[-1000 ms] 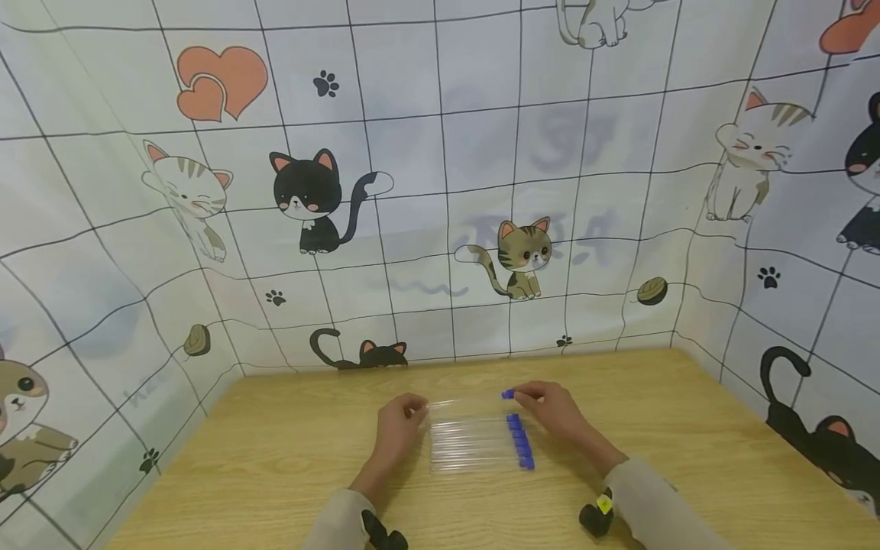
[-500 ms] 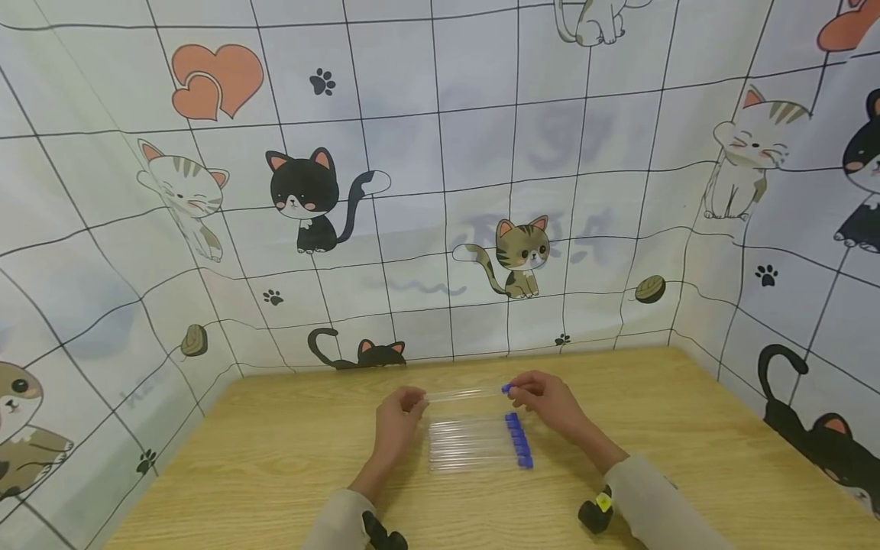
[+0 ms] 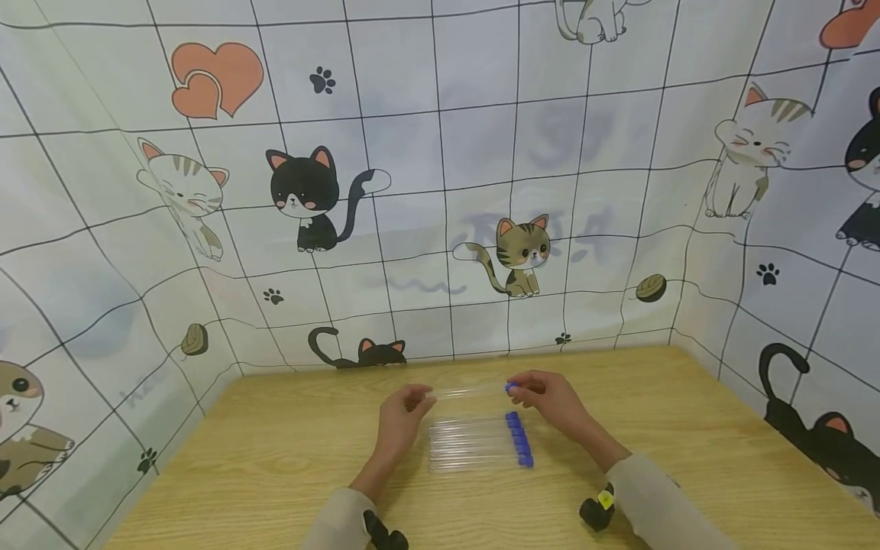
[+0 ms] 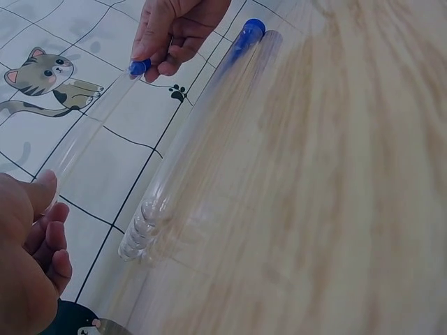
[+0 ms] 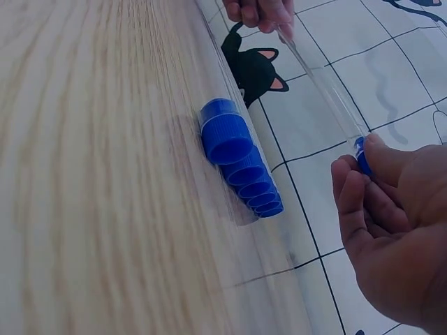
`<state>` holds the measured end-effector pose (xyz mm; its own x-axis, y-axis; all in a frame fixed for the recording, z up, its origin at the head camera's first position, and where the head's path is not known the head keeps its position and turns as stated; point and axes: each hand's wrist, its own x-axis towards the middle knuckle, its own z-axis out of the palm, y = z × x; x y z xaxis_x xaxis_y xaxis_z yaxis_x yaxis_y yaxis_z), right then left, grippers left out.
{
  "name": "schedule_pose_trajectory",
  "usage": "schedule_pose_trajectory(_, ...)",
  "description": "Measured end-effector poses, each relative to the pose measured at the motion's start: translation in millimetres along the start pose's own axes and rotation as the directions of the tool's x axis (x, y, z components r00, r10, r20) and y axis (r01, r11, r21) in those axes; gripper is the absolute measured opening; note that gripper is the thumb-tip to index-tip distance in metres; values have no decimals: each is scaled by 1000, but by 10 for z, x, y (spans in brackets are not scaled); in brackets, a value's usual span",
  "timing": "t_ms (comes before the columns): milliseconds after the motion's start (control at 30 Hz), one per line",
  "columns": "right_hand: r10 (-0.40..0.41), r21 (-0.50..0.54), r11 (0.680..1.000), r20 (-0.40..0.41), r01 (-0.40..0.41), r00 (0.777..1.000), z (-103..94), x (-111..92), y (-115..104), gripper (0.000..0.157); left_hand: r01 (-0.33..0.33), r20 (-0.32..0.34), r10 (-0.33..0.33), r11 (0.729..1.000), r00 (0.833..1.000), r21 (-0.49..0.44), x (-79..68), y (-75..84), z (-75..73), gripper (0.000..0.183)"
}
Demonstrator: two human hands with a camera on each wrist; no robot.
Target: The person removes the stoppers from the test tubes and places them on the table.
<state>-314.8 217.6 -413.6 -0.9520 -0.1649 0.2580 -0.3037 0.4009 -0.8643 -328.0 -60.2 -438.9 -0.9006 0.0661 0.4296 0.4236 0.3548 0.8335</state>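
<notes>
A clear test tube (image 4: 94, 129) with a blue cap (image 5: 362, 157) is held level above the table, between my two hands. Thumb and fingers of my left hand (image 3: 400, 418) pinch its clear end. At the other end, my right hand (image 3: 553, 401) pinches the blue cap. On the near side of it, several more clear test tubes (image 3: 470, 444) lie side by side on the table, their blue caps (image 3: 519, 439) lined up at the right. In the left wrist view their rounded bottoms sit together. The held tube is faint against the background in the head view.
The light wood table (image 3: 289, 451) is enclosed by a hanging cloth (image 3: 426, 153) printed with cats and grid lines. The cloth meets the table's back edge just beyond the hands. Small dark devices (image 3: 596, 515) are worn on the wrists.
The capped tube has risen slightly and moved farther from the row, held at both ends. My left hand has shifted a little to the right. The row of tubes has stayed put.
</notes>
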Motion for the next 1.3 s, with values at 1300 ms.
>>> schedule_pose_trajectory(1300,24,-56,998,-137,-32,990,-17,2,19,23,4,65,0,998,998,-56,-10,27,2,24)
